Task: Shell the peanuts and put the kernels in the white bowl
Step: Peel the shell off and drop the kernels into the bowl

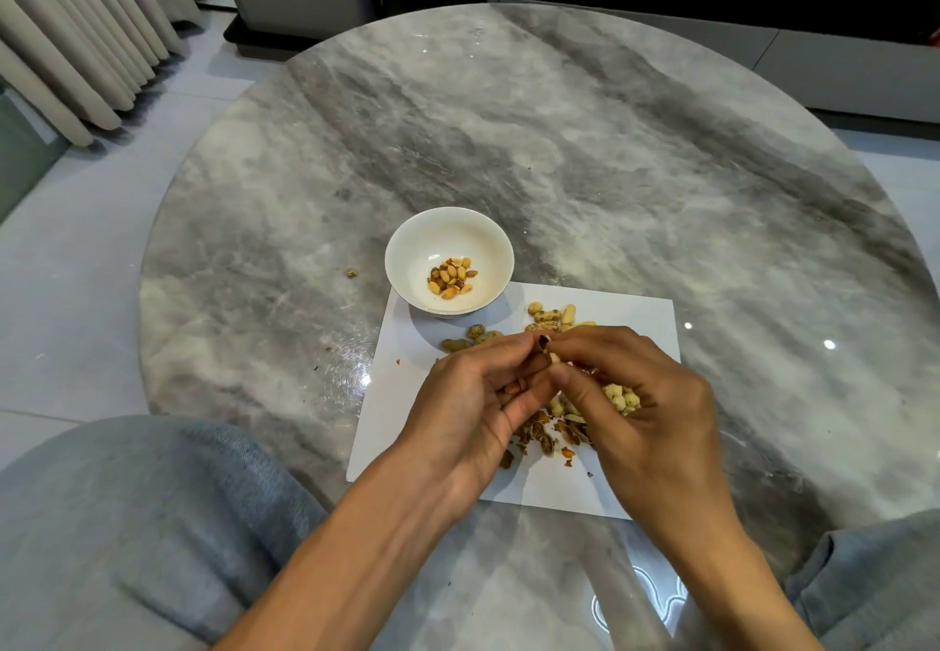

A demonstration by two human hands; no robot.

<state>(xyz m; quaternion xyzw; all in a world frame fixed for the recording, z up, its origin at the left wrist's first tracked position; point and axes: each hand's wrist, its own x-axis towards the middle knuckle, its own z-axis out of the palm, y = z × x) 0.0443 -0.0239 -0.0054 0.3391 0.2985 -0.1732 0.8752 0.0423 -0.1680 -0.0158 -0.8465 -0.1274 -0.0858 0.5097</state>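
Shell scraps (547, 439) litter our paper (630, 317); both hands, left (475, 408) and right (643, 406), pinch one split peanut (545, 345) (dark inside), white bowl (448, 263) just beyond.

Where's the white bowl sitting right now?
In the head view the white bowl sits left of centre on the marble table, its base overlapping the far-left corner of the white paper sheet, just beyond the left hand.

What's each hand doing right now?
Left hand: fingers pinch the peanut being shelled.
Right hand: fingers pinch the same peanut from the other side.
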